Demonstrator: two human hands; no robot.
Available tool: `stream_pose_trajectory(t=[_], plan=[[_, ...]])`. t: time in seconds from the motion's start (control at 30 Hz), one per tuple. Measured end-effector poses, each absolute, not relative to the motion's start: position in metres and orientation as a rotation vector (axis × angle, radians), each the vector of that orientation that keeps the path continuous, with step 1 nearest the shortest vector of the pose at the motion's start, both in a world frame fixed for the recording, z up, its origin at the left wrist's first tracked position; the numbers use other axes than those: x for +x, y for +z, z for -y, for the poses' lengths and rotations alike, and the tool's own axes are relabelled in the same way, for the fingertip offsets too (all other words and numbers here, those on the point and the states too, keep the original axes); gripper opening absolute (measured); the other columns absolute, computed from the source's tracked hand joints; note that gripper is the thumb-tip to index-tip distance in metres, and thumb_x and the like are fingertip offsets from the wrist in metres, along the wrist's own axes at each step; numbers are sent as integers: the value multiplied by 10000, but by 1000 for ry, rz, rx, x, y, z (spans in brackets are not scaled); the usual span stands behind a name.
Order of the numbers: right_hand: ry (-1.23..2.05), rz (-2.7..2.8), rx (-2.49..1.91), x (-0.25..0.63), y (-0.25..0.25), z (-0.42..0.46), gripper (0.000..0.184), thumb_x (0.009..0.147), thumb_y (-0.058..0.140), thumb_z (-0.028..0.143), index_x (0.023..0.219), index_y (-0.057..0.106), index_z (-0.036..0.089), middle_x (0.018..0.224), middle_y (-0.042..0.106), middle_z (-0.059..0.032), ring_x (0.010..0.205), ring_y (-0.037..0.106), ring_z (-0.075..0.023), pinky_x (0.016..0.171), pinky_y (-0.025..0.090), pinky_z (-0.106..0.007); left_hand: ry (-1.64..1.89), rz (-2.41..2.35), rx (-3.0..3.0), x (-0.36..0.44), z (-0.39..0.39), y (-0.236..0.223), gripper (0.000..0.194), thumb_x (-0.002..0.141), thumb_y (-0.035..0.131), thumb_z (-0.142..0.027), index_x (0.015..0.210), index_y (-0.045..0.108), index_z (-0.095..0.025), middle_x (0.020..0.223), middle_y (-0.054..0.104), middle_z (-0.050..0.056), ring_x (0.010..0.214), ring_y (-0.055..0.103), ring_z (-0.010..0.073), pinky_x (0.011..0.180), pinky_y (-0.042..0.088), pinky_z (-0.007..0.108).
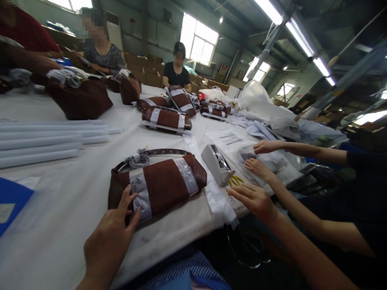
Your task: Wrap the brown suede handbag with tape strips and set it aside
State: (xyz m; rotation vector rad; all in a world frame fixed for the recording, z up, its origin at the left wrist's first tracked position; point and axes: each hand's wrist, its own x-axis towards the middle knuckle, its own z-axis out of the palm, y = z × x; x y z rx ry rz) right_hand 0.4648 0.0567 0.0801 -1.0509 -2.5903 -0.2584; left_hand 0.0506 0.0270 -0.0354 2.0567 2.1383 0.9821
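Note:
A brown bag (pixel 163 183) wrapped with two clear plastic bands lies flat on the white table (pixel 60 209) in front of me. My left hand (pixel 113 235) rests on its near left corner, fingers spread, touching a plastic band. My right hand (pixel 254 199) hovers open at the table's near edge, over a strip of clear plastic (pixel 222 203), holding nothing. A white tape dispenser (pixel 217 163) stands just beyond it, with yellow-handled scissors (pixel 236 180) beside it.
A co-worker's two hands (pixel 260 157) on my right press a clear plastic bag. More wrapped brown bags (pixel 167 117) lie farther along the table. White tubes (pixel 39 141) lie at left. Other people sit at the far side.

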Motion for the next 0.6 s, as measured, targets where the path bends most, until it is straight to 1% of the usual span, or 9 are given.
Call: stream_pose_trajectory(t=[0.03,0.1,0.17,0.23,0.27,0.33,0.4,0.5,0.6], plan=[[-267,2637,-930,449,86,-61,357,961,552,120,1255,670,285,1072,768,-41,922,712,-173,827,575,-315,948,-2196,2022,52,-26,-33,604,978,455,-448,1544,293,-313,863,709,4,723,655,192,635,493,268],[-238,2695,-714,414,94,-71,322,947,572,104,1220,677,240,991,773,-44,821,693,-157,719,549,-285,891,-2270,1953,55,-23,-29,610,972,503,-429,1538,288,-356,872,699,-20,746,672,169,592,461,238],[-122,2734,-563,376,97,-83,218,934,603,125,1115,700,198,881,755,-40,732,653,-145,647,501,-272,896,-2256,1896,56,-22,-27,657,955,561,-384,1541,266,-366,902,699,-34,776,681,146,580,447,219],[68,2788,-476,338,99,-96,103,932,622,191,993,705,187,797,719,-31,693,623,-141,623,463,-273,927,-2218,1848,57,-22,-26,705,938,603,-335,1546,246,-364,947,705,-37,801,682,130,607,458,208],[171,2821,-438,319,99,-103,93,936,622,237,943,702,190,767,701,-26,683,615,-140,619,449,-273,939,-2200,1828,57,-22,-26,723,931,614,-314,1548,239,-361,971,708,-33,806,680,126,623,465,207],[342,2893,-356,283,98,-118,172,946,607,326,874,697,199,735,678,-20,673,609,-138,612,427,-271,942,-2187,1788,57,-22,-27,743,924,625,-291,1552,232,-355,991,710,-24,796,675,129,631,470,210],[425,2975,-267,251,95,-137,226,946,598,381,845,699,207,745,683,-16,688,618,-137,612,412,-263,942,-2189,1762,57,-23,-28,756,919,631,-281,1555,227,-347,990,710,-17,792,672,137,624,468,215],[388,3123,-193,210,87,-165,209,911,636,378,807,707,212,772,710,-12,722,637,-146,606,386,-256,978,-2187,1746,58,-23,-31,780,907,646,-278,1555,219,-361,959,703,-28,789,668,143,616,466,220],[225,3297,-264,180,82,-187,168,878,665,354,799,734,223,784,743,-19,715,650,-165,598,363,-262,1016,-2197,1735,59,-23,-36,816,889,664,-252,1554,208,-379,932,695,-43,765,664,144,611,468,227]])
